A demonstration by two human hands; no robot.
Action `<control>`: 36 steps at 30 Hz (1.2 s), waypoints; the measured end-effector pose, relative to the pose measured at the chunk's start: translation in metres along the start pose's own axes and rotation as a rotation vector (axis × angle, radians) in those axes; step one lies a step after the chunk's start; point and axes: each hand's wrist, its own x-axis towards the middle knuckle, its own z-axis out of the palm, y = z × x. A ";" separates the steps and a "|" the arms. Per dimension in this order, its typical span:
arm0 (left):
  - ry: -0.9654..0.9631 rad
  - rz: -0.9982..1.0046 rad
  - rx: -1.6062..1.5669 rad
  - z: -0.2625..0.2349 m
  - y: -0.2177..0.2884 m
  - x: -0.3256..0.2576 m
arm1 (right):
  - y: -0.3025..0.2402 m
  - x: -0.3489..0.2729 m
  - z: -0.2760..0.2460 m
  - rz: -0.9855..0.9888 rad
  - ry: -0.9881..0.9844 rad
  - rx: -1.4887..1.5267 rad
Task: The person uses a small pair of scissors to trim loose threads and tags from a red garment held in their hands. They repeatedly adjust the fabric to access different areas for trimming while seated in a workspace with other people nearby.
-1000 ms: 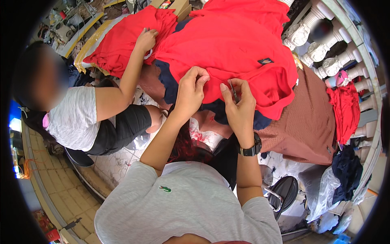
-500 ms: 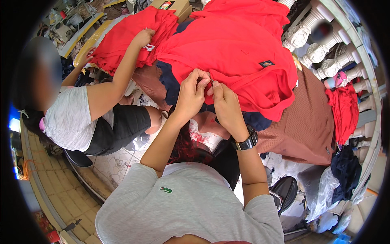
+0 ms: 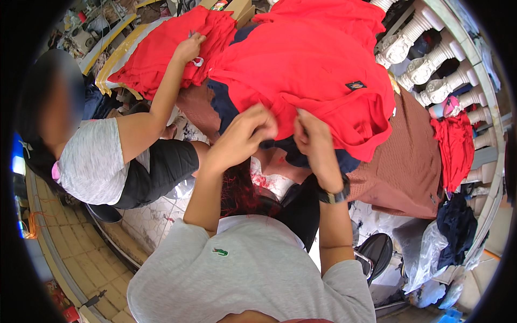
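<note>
A red garment (image 3: 307, 70) with a small dark label lies spread in front of me, over dark navy cloth (image 3: 221, 107). My left hand (image 3: 247, 134) is just off the garment's near edge, its fingers bent and smeared by motion. To its right, my right hand (image 3: 318, 142) is closed beside the same edge. A small pointed tip shows at its fingers, too little to name. A gap lies between my hands. On my right wrist sits a dark watch (image 3: 335, 191).
At left a seated co-worker rests a hand (image 3: 189, 47) on a pile of red garments (image 3: 167, 51). Brown cloth (image 3: 398, 167) hangs at right, before white balusters (image 3: 420, 67) with red cloth (image 3: 455, 145). A black stool seat (image 3: 377, 255) stands lower right.
My hands have drawn apart and come down from the garment's edge, where their fingertips met. The co-worker's far hand has left the pile's left side.
</note>
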 end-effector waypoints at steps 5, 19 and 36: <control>0.244 -0.051 -0.016 -0.011 0.037 -0.010 | -0.018 -0.016 -0.030 -0.214 0.379 -0.300; 0.486 0.143 0.257 0.059 0.022 0.037 | -0.003 -0.004 -0.020 -0.313 0.255 -0.242; 0.697 0.129 0.049 0.058 0.046 0.028 | -0.016 0.021 -0.020 -0.452 0.136 -0.455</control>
